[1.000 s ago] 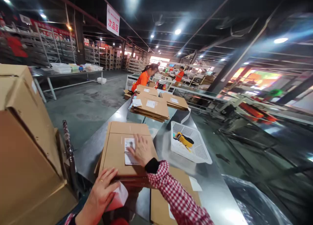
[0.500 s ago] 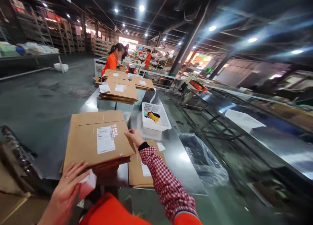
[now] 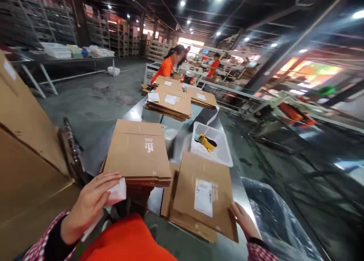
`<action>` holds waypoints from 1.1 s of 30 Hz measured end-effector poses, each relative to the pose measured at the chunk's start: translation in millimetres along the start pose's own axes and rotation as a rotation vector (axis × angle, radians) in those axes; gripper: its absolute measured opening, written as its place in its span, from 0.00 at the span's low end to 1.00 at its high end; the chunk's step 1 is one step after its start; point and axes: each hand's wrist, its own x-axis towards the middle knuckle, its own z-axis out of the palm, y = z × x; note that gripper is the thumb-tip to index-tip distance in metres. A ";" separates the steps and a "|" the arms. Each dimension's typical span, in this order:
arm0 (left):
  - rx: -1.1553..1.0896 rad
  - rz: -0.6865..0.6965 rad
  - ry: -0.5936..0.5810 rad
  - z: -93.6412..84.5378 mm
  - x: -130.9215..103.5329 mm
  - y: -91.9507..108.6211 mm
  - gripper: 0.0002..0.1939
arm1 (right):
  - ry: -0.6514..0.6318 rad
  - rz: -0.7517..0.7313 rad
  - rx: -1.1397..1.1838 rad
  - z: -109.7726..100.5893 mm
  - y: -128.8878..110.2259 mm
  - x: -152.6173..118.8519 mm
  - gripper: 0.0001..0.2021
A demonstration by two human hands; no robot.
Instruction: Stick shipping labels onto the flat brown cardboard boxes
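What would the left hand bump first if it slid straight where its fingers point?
Probably the left cardboard stack, at its near edge: the left hand points that way. It looks close, but I can't tell if they touch.

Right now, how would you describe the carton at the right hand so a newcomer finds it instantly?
On the metal table, find the white basket. Just nearer the wearer lies a pile of flattened cardboard; the carton is its top piece, the right hand at its edge. It bears a white label; the neighbouring left pile's top shows only white print.
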 end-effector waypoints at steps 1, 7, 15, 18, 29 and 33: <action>-0.007 0.000 -0.013 -4.4 4.6 7.8 0.15 | -0.060 0.009 0.024 14.6 -13.3 -9.5 0.20; -0.118 0.026 -0.014 -9.8 24.5 57.8 0.17 | -1.044 -0.598 0.514 77.5 -175.7 -138.6 0.37; -0.042 -0.333 0.044 -28.5 9.2 31.4 0.20 | -1.369 -0.397 0.713 129.1 -222.3 -224.0 0.15; 0.081 -0.414 -0.090 -38.6 -11.4 10.4 0.22 | -1.360 -0.207 0.797 131.7 -221.4 -222.4 0.17; -0.239 -0.420 -0.112 11.7 -16.2 49.3 0.12 | -1.137 -0.131 0.907 143.6 -229.4 -234.2 0.30; -0.441 -0.576 -0.191 10.8 -9.7 48.8 0.10 | -1.087 -0.363 0.678 138.5 -230.8 -225.9 0.13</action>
